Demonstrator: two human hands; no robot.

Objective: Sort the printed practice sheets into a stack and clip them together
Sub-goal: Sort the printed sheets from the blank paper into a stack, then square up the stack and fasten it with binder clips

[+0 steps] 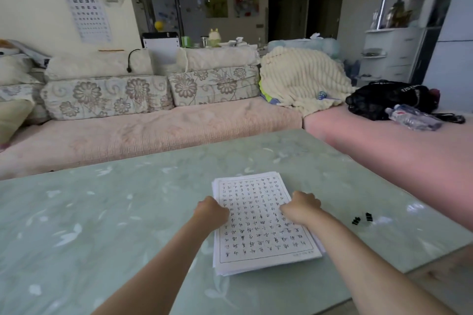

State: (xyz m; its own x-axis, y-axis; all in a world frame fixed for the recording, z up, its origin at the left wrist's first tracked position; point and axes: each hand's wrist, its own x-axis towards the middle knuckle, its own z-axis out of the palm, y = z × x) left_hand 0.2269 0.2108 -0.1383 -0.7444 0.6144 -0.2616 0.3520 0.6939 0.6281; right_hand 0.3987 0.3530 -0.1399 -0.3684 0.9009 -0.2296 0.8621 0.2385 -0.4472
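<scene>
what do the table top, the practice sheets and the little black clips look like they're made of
The table top looks like glass or polished stone: pale green, leaf-patterned, glossy with bright reflections. The practice sheets are thin matte white paper; layered edges show at the near corner. The binder clips are black, probably painted metal, though too small to confirm.

A stack of practice sheets [263,222] lies flat on the pale green bench [102,212]. Its edges are slightly uneven, and the top sheet shows a grid of characters. The left hand [211,211] sits at the stack's left edge and the right hand [302,207] on its right side. Both have their fingers curled under, and whether they grip the paper cannot be told. 2 black binder clips [355,220] lie near the stack on its right. Beyond the bench, a pink-covered sofa [153,130] carries a cream blanket [302,77], a black bag [384,97] and a plastic bottle [412,117].
</scene>
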